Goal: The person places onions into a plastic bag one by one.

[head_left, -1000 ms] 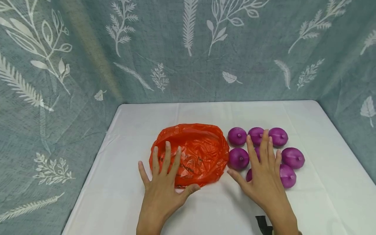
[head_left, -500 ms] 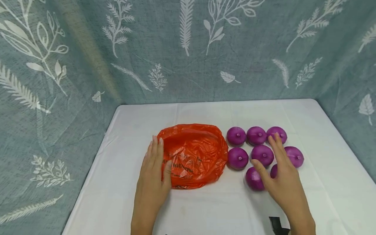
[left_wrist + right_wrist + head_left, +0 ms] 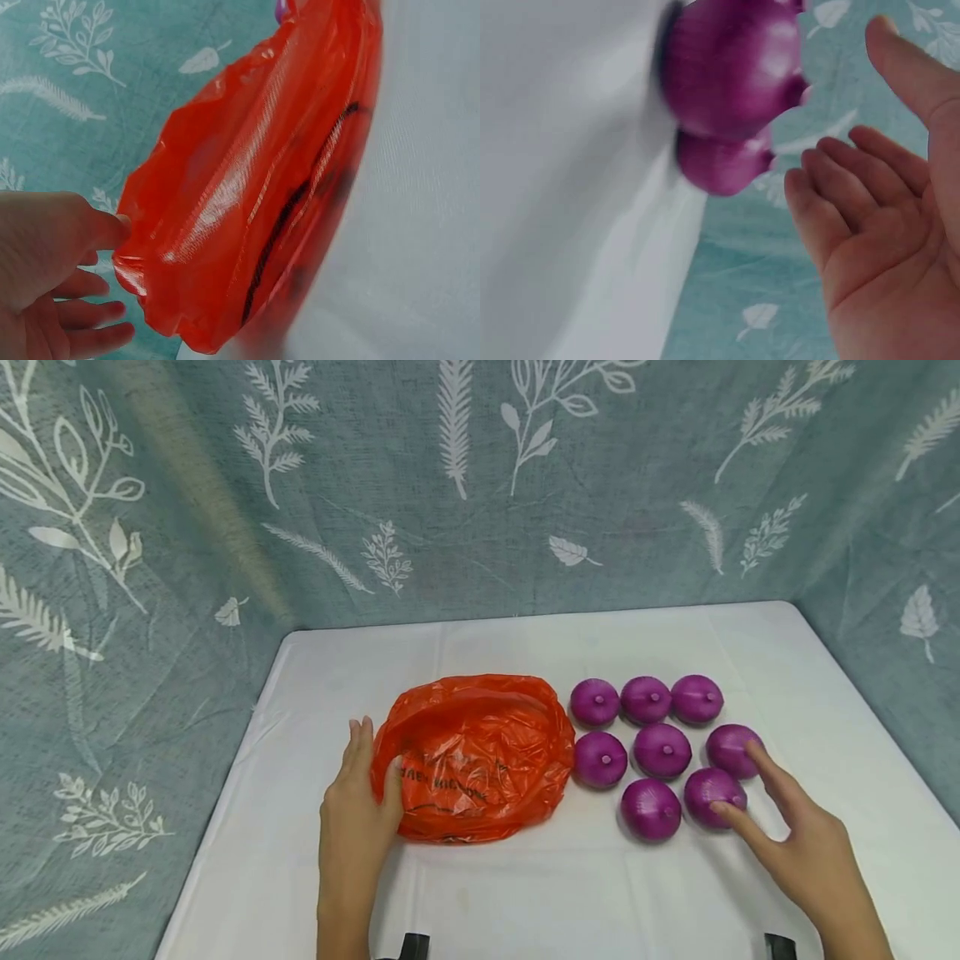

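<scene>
An orange-red plastic bag point(image 3: 480, 752) with dark print lies spread with its mouth open, left of several red onions point(image 3: 662, 750). My left hand point(image 3: 356, 814) is at the bag's left rim, the thumb over the edge and the other fingers outside it. In the left wrist view, the thumb tip meets the rim of the bag point(image 3: 225, 195) while the other fingers stand apart from it. My right hand point(image 3: 806, 843), thumb and fingers spread, is beside the nearest right onion point(image 3: 714, 797). The right wrist view shows this hand point(image 3: 877, 217) facing the onions point(image 3: 731, 71) with nothing held.
A white cloth point(image 3: 525, 902) covers the table. Grey-green curtains point(image 3: 480, 543) with white leaf prints stand at the back and both sides. Black strap pieces point(image 3: 415, 946) show at the bottom edge near the wrists.
My left hand has moved left from over the bag to its rim. The right hand has shifted right and down, off the onions it covered. The view has tilted slightly.
</scene>
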`<act>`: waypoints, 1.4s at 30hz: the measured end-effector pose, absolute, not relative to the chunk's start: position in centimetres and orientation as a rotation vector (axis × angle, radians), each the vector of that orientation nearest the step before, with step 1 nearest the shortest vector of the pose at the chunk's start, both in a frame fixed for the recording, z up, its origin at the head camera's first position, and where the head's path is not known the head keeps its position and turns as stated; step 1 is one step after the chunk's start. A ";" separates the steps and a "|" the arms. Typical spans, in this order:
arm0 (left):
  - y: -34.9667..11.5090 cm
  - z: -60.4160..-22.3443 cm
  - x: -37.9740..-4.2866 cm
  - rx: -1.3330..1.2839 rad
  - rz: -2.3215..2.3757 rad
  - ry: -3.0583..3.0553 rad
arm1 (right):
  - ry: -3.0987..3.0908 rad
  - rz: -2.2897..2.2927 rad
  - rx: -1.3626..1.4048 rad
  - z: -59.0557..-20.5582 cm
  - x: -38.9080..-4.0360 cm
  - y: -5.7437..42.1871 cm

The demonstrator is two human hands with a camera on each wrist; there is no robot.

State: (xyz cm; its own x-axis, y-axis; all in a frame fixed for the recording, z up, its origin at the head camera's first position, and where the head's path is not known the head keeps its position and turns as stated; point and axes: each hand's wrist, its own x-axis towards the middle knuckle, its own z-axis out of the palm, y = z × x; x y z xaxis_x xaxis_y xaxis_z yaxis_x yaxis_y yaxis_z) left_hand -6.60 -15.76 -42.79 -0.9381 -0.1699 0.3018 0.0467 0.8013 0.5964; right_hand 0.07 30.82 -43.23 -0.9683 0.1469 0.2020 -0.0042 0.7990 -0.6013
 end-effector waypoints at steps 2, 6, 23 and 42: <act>-15.8 -42.9 -6.8 0.116 -0.896 -2.663 | -2.779 0.945 -0.114 -43.7 0.3 31.2; -16.0 -43.1 -7.0 0.149 -0.890 -2.674 | -2.854 0.983 -0.134 -44.5 0.6 31.5; -16.1 -43.4 -6.5 0.207 -0.892 -2.621 | -2.866 0.889 -0.148 -45.9 0.8 31.2; -16.2 -43.1 -6.5 0.244 -0.841 -2.615 | -2.670 0.997 0.004 -41.9 -0.7 29.5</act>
State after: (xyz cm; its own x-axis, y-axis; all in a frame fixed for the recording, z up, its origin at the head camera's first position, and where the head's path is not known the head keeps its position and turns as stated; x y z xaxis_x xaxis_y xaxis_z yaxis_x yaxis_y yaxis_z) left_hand -6.48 -16.17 -43.08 -0.9122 -0.2761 0.3028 -0.0479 0.8057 0.5904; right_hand -0.67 29.49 -41.95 -0.9577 0.0983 0.2703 -0.1029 0.7606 -0.6411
